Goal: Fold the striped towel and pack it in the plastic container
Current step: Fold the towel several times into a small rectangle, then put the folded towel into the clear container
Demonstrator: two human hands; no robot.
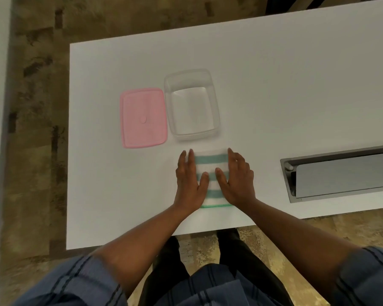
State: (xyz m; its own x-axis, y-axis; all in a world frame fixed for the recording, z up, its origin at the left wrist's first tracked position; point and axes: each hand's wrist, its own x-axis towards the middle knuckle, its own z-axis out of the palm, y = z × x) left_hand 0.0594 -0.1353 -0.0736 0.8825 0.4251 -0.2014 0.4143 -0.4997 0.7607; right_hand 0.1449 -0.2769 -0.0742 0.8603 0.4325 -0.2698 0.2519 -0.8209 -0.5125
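Your towel point(211, 173) on the table point(274, 85) under both your hands, container point(191, 133) at its 12 o'clock, lid point(143, 117) at 10 touching the container's left side, cable tray point(341, 173) at 3.

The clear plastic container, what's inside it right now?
Nothing: the clear plastic container is empty, the white table showing through its bottom. The striped towel lies folded outside it, under both hands.

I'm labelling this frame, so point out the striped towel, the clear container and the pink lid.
striped towel point(211, 173): head view, white band between the thumbs.
clear container point(217, 111): head view, right wall.
pink lid point(143, 120): head view, centre knob.
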